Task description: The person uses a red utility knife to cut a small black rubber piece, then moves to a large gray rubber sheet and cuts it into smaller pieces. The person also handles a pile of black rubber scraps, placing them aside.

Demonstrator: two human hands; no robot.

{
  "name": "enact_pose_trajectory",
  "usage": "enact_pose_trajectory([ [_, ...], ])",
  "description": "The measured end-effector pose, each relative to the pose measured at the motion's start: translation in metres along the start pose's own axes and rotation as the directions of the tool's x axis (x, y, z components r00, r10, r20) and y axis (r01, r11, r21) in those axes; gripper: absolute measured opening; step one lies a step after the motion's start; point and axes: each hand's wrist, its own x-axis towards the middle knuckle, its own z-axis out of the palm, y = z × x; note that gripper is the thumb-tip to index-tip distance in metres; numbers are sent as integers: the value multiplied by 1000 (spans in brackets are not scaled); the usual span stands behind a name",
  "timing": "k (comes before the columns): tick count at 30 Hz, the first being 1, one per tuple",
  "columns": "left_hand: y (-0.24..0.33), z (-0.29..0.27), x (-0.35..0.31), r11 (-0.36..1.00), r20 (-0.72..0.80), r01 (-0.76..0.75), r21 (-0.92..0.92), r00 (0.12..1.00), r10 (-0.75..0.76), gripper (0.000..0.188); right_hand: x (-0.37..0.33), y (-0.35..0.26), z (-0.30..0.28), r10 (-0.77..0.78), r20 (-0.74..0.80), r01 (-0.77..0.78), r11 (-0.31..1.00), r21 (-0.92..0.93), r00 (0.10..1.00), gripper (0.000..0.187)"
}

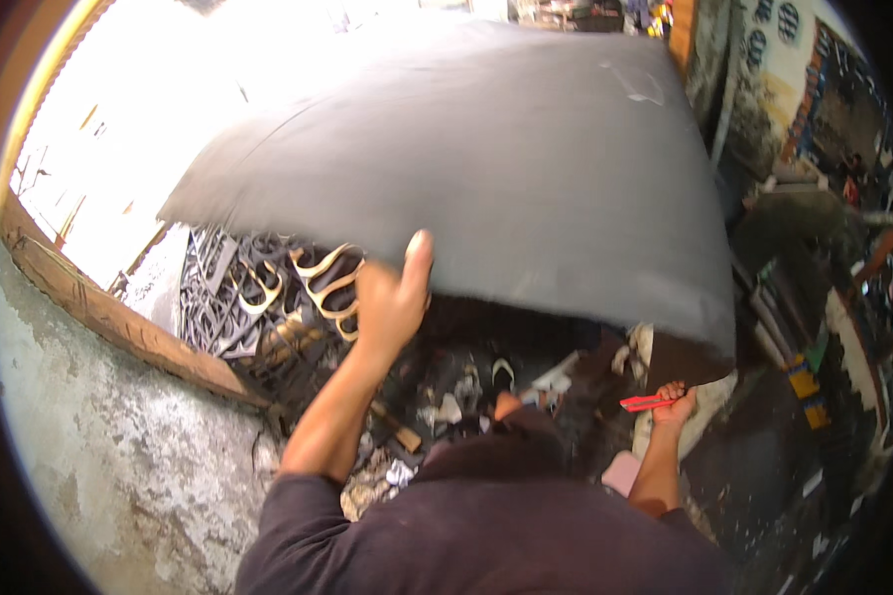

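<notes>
A large dark grey sheet [486, 178], like rubber or foam, spans the space ahead of me, raised and tilted. My left hand [395, 297] grips its near edge, thumb on top and the other fingers tucked beneath, partly smeared by motion. Low on the right, my right hand [673, 405] is closed around a red utility knife [647, 402], which points left. That hand is just below the sheet's near right corner; whether it also touches the sheet I cannot tell. The sheet hides much of what lies under it.
Dark strap-like offcuts [213, 297] and pale curved cutouts [260, 290] are heaped at left, beside a wooden beam [119, 312] on a worn wall [119, 446]. Scraps [397, 474] litter the floor. Rolls and more clutter [774, 307] stand along the right.
</notes>
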Motion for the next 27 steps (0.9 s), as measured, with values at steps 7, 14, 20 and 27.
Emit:
enact_pose_trajectory([
  [7, 66, -42, -248, 989, -102, 138, -56, 984, -143, 32, -50, -86, -112, -39, -137, 5, 970, -242, 990, 36],
  [14, 146, -5, -309, 952, -206, 292, 89, 941, -269, 38, -63, -180, -111, 2, -314, -163, 858, -487, 949, 25],
  [20, 212, 93, -364, 984, -227, 172, -41, 958, -177, 36, 7, -327, -145, 67, -201, -151, 888, -435, 977, 26],
  [27, 296, 168, -409, 889, -378, 442, 120, 848, -371, 48, 12, -396, -140, 73, -271, -212, 823, -528, 960, 27],
])
